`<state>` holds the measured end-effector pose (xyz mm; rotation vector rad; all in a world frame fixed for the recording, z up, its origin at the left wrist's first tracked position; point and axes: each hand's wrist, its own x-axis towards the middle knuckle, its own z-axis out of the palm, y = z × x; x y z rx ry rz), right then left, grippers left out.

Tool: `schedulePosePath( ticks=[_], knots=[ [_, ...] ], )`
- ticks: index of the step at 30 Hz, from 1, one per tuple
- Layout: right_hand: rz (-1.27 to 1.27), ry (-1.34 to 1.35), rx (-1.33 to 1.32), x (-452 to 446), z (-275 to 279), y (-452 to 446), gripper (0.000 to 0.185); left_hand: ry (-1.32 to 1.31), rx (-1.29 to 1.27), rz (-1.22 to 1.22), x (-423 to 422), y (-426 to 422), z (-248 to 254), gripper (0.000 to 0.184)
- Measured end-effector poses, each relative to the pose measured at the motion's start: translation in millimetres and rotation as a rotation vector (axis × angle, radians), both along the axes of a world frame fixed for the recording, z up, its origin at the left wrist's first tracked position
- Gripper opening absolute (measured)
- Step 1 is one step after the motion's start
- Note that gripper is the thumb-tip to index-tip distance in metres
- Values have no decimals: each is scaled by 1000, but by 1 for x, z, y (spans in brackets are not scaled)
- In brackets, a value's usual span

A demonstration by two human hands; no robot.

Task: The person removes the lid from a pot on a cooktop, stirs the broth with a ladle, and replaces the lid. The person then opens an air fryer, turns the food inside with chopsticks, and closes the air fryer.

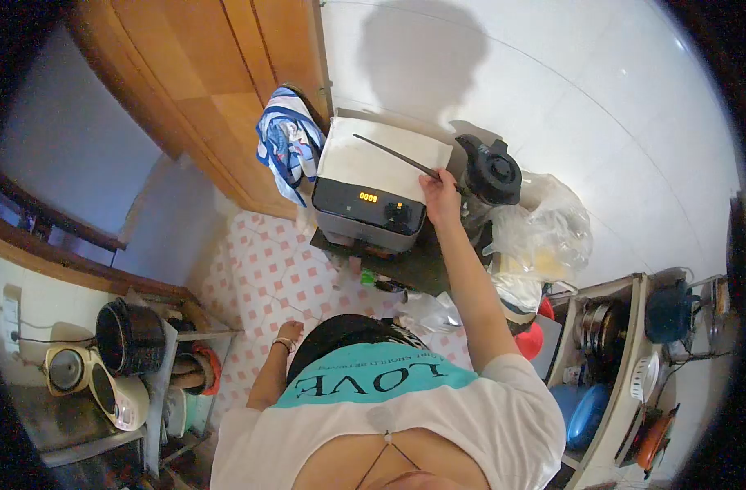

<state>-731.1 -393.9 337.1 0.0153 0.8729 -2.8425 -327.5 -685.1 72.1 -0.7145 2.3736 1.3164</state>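
My right hand (pixel 441 196) is closed around a pair of dark chopsticks (pixel 393 155), which point to the upper left over a boxy countertop appliance (pixel 365 216). The appliance has a pale cover (pixel 373 159) on top and a lit display reading 0009 on its black panel. My right fingers are by its right corner; whether they touch it, I cannot tell. Low at my side hangs my left hand (pixel 290 333), with a bracelet at the wrist and its fingers loosely open, holding nothing visible.
A black-lidded jug (pixel 494 170) and clear plastic bags (pixel 544 224) stand right of the appliance. A blue-and-white cloth (pixel 290 143) hangs on its left, near a wooden door (pixel 201 90). Shelves with pots (pixel 128 336) flank me on both sides.
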Motion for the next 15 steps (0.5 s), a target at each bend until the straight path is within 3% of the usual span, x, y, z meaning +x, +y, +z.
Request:
schedulePosePath(
  ticks=[2,3,4,5,7,9,11,15],
  knots=[
    [-14,2,21,-3,2,0,13,131,-13,-86,-28,-13,-30,29],
    [-23,-8,39,-1,0,0,13,196,-19,-126,-42,-11,-22,30],
    [-28,-20,59,0,-2,0,13,107,53,9,-52,-5,-14,31],
    [-18,-40,55,1,2,1,12,18,127,147,-77,12,34,33],
    [7,-85,51,6,15,2,12,42,23,70,-116,33,85,32],
    [7,-51,37,5,20,-1,11,175,102,101,-150,46,92,33],
    [42,10,24,0,25,-3,11,281,129,160,-179,63,102,46],
    [126,69,66,-8,21,-10,10,183,187,186,-212,94,129,49]
  ],
)
